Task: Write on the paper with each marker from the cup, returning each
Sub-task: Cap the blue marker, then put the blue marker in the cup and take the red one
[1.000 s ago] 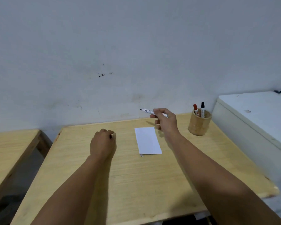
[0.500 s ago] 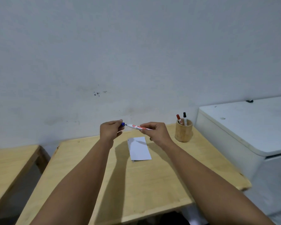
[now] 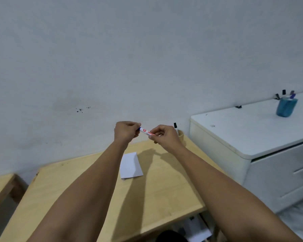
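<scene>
White paper (image 3: pixel 130 165) lies on the wooden table (image 3: pixel 87 198); above it, the left hand (image 3: pixel 126 132) and right hand (image 3: pixel 164 135) each pinch an end of a marker (image 3: pixel 146 131). Beyond, the cup (image 3: pixel 181 135) is mostly hidden.

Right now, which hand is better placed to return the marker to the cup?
Right. The right hand grips the marker barrel and sits beside the cup; the left hand only pinches its blue end.

Pale matt wood table (image 3: pixel 164 198), smooth white paper (image 3: pixel 130 165).
</scene>
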Available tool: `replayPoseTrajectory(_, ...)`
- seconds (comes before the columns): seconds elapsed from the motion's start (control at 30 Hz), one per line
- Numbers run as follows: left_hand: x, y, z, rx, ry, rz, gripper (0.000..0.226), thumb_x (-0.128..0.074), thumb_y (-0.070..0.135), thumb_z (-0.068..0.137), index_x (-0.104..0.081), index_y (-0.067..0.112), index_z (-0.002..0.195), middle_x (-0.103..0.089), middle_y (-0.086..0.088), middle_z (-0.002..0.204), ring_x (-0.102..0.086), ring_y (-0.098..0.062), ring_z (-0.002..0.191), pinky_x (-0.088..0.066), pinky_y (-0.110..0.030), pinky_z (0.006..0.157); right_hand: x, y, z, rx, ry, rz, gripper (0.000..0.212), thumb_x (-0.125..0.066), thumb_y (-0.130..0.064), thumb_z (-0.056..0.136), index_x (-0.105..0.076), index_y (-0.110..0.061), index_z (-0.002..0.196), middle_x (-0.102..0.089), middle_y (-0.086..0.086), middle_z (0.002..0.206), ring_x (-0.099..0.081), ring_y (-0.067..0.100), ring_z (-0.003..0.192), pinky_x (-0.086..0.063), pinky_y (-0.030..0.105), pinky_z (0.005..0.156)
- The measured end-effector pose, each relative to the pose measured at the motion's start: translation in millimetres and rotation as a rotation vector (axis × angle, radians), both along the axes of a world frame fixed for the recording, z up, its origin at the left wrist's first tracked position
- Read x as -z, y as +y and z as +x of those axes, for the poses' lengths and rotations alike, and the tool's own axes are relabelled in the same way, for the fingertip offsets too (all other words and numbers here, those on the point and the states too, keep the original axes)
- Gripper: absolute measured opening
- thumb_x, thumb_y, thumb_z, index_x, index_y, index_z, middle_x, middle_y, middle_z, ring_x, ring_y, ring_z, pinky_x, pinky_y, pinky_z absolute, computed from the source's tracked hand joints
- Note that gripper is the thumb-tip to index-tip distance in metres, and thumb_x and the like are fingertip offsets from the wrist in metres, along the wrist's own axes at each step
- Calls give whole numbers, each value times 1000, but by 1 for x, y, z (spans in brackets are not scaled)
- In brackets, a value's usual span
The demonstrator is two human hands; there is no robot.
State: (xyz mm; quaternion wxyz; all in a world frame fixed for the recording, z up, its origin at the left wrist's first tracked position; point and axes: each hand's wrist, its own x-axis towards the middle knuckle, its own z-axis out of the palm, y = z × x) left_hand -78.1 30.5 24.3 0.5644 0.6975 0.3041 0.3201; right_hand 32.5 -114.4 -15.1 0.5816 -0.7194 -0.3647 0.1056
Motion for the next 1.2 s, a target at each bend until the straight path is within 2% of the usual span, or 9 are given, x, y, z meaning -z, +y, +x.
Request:
replayPoseTrajectory(0.07,-19,-10,20,112,-3,85,17,-77,22,90,-78,6,98,-79,-14,89,-73,-24,80,-64,-37,76,-14,-7,22,27,-61,-149,25,-85,-12,83,-79,-25,103,-82,5,84,-71,17,69,-59,33,70)
replayPoseTrajectory(0.17,-26,-19,53,188,-16,95,39,-72,33,95,-62,19,130,-76,-10,103,-75,-25,94,-64,-41,84,-40,-15,65,171,-166,-238,22,-81,-13,85,-80,-21,106,-76,-5,83,-71,16,75,-52,25,69)
replayPoseTrajectory(0.33,20,-21,100,211,280,279,68,-76,29,90,-49,20,151,-65,-7,133,-65,-25,113,-56,-40,96,-46,-25,117,294,-136,-208,21,-77,-4,86,-68,-14,102,-68,-10,79,-64,3,72,-45,15,64)
replayPoseTrajectory(0.43,47,-26,120,292,386,266,90,-84,27,83,-36,18,158,-54,-12,147,-58,-28,128,-52,-39,100,-36,-17,128,241,-151,-278,31,-78,-6,82,-60,-18,105,-73,3,84,-67,17,75,-47,27,65)
replayPoseTrajectory(0.6,84,-27,144,373,466,220,102,-90,32,76,-33,15,159,-49,-9,153,-52,-27,136,-46,-37,106,-13,-2,130,204,-262,-431,26,-79,-20,83,-58,-18,99,-68,3,88,-65,26,80,-45,30,64)
replayPoseTrajectory(0.73,101,-31,154,384,394,192,84,-93,37,68,-54,22,141,-65,2,134,-62,-18,121,-53,-39,102,-5,9,128,217,-348,-626,21,-70,-35,87,-57,-21,95,-68,-2,94,-65,24,86,-44,31,64)
replayPoseTrajectory(0.9,110,-33,153,328,304,182,65,-91,38,61,-64,24,118,-73,7,110,-70,-12,102,-57,-38,91,-1,22,124,252,-450,-733,28,-67,-35,89,-64,-22,113,-70,-1,106,-66,26,101,-49,34,75)
replayPoseTrajectory(1.07,109,-38,146,305,273,168,90,-79,59,43,-62,28,125,-71,9,111,-70,-15,101,-58,-40,90,5,25,121,320,-434,-710,16,-62,-31,99,-75,-20,101,-75,3,101,-69,27,92,-50,32,72)
replayPoseTrajectory(1.2,108,-40,147,301,319,230,85,-91,47,62,-57,25,137,-70,6,125,-66,-15,110,-57,-40,93,-10,17,115,385,-388,-571,19,-64,-31,93,-76,-17,96,-77,2,95,-71,29,87,-56,34,72)
